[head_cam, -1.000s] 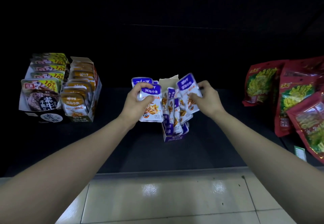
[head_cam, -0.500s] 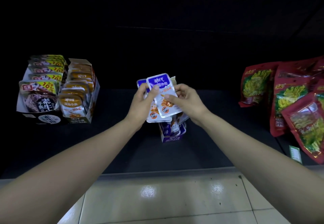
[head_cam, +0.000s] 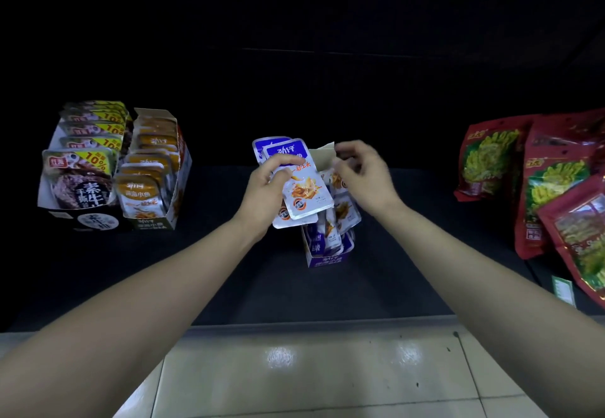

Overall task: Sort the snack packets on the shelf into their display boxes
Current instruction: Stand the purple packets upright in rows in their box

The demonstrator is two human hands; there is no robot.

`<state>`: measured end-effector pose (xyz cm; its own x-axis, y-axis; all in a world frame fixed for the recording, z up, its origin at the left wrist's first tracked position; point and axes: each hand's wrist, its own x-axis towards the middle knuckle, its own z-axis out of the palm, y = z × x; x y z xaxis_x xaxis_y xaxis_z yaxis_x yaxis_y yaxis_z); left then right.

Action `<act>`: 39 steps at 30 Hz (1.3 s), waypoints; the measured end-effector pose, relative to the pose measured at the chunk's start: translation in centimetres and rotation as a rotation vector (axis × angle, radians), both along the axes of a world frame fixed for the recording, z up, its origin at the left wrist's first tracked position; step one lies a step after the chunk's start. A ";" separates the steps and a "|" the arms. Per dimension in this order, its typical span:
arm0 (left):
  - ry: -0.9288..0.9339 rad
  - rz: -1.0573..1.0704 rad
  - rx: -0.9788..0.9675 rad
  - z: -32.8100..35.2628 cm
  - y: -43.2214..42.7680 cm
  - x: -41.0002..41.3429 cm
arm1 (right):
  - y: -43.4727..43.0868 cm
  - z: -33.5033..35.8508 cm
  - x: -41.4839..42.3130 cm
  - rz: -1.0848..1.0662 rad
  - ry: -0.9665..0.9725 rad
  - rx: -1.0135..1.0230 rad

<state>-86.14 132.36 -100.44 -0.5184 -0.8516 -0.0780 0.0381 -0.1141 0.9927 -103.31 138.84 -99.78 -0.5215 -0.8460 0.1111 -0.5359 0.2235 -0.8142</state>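
My left hand (head_cam: 262, 188) is shut on a small stack of blue-and-white snack packets (head_cam: 304, 191), held upright just left of and above the blue display box (head_cam: 329, 258). The box stands mid-shelf with more of the same packets leaning loosely inside. Its brown cardboard flap (head_cam: 322, 157) sticks up behind the stack. My right hand (head_cam: 363, 175) hovers over the back of the box, fingers curled at the packet tops next to the flap. It is blurred, so whether it grips a packet is unclear.
At the left stand a display box of orange packets (head_cam: 140, 195) and one of yellow-labelled packs (head_cam: 78, 185). Large red bags (head_cam: 553, 181) lean at the right, above a green price tag (head_cam: 562, 290). The dark shelf ends at its front edge (head_cam: 327, 322), with tiled floor below.
My right hand passed its blue packet onto the stack in my left hand, then moved back right over the box. The stack tilted slightly.
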 end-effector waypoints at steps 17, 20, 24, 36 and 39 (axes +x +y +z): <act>-0.036 0.031 -0.029 -0.7 -0.5 1.4 | 1.1 0.4 -3.0 -0.043 0.059 0.397; -0.032 0.022 -0.033 -0.4 -0.3 1.2 | 2.3 1.5 -4.2 -0.102 -0.149 0.137; -0.037 0.022 -0.041 -0.1 0.0 0.5 | 3.4 2.8 -3.0 0.052 -0.462 -0.055; 0.007 0.014 -0.016 -0.2 0.6 0.4 | 2.5 1.3 0.9 0.325 -0.533 0.234; 0.013 0.025 -0.014 -0.2 0.6 0.5 | 2.1 1.1 1.5 0.329 -0.515 0.239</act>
<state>-85.65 132.99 -100.62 -0.4974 -0.8655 -0.0597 0.0534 -0.0993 0.9936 -101.84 140.98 -98.72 -0.1672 -0.9410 -0.2942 -0.1624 0.3206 -0.9332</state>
